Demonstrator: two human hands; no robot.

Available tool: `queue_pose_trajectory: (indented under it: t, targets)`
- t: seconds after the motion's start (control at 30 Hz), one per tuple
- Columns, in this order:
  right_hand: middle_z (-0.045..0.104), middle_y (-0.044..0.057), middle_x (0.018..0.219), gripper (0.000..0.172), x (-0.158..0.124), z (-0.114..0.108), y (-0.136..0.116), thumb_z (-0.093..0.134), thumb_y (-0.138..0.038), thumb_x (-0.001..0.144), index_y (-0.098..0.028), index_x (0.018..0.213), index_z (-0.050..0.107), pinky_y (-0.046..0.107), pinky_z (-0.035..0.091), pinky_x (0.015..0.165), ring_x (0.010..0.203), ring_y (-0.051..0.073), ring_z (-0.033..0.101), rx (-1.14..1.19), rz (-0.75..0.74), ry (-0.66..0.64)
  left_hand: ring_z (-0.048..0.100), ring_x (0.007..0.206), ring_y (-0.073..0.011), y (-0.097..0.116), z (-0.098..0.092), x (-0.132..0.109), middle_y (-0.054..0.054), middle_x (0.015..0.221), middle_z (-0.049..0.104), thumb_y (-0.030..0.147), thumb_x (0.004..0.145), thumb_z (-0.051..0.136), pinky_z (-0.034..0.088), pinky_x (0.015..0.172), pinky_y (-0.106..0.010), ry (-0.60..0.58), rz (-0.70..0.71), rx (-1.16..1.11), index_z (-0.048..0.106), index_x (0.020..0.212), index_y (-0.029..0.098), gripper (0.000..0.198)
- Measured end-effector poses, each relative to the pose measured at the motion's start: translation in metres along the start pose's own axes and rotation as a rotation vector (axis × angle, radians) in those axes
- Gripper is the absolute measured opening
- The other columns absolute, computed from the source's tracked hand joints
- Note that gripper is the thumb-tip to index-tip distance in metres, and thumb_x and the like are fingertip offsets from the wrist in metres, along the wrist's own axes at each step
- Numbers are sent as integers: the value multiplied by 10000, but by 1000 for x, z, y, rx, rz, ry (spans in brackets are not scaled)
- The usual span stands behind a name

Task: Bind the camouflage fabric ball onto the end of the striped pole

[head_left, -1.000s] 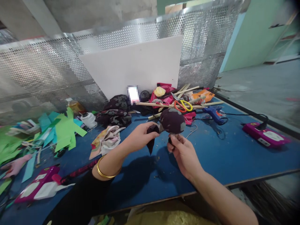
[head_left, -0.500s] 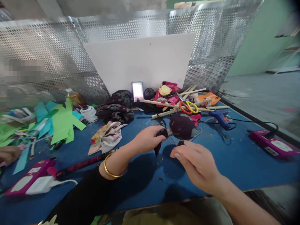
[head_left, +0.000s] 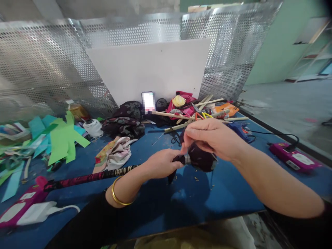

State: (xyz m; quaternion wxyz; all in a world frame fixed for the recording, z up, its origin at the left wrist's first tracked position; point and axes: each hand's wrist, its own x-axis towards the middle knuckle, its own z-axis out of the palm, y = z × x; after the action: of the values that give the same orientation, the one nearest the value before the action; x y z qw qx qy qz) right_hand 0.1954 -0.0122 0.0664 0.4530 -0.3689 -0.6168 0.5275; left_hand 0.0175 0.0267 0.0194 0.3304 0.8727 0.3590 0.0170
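Over the worktop (head_left: pixel 233 192), my left grip (head_left: pixel 163 163) pinches dark cloth (head_left: pixel 178 159); my right grip (head_left: pixel 215 138) is pinched together. If the left loosens, the ball (head_left: pixel 203 159) could twist away.

Behind the blue table (head_left: pixel 228 188) is a shiny metal screen (head_left: pixel 31 76) full of tiny holes — and a big white board (head_left: pixel 150 69) stands at the table's back. Right of the table are a gray floor (head_left: pixel 280 107) and a green wall (head_left: pixel 280 48).
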Motion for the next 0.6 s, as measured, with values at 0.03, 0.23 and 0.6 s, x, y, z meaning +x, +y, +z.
queue_pose_trajectory:
  t: [0.03, 0.23, 0.6]
  targets:
    - [690, 54, 615, 328, 1, 3, -1, 576, -372, 822, -119, 633, 667, 163, 126, 317, 331, 12, 329, -9, 0, -58, 536, 737, -171, 0, 0, 0, -3, 793, 605, 312, 793, 511, 378, 659, -253, -1, -16, -14, 564, 784, 182, 141]
    - [686, 64, 608, 280, 15, 0, 6, 583, -308, 832, -118, 637, 648, 158, 131, 306, 372, 38, 463, 6, 44, -19, 494, 660, -139, -2, 3, -2, 20, 689, 537, 283, 800, 469, 364, 604, -229, -82, -8, 16, 540, 751, 182, 133]
    - [579, 4, 629, 216, 41, -44, 89, 532, -221, 884, -115, 699, 567, 163, 406, 400, 524, 89, 582, 474, 397, -5, 610, 822, -180, 9, -8, -23, 9, 891, 671, 189, 837, 458, 361, 658, -241, 47, 244, 289, 520, 1102, 249, 279]
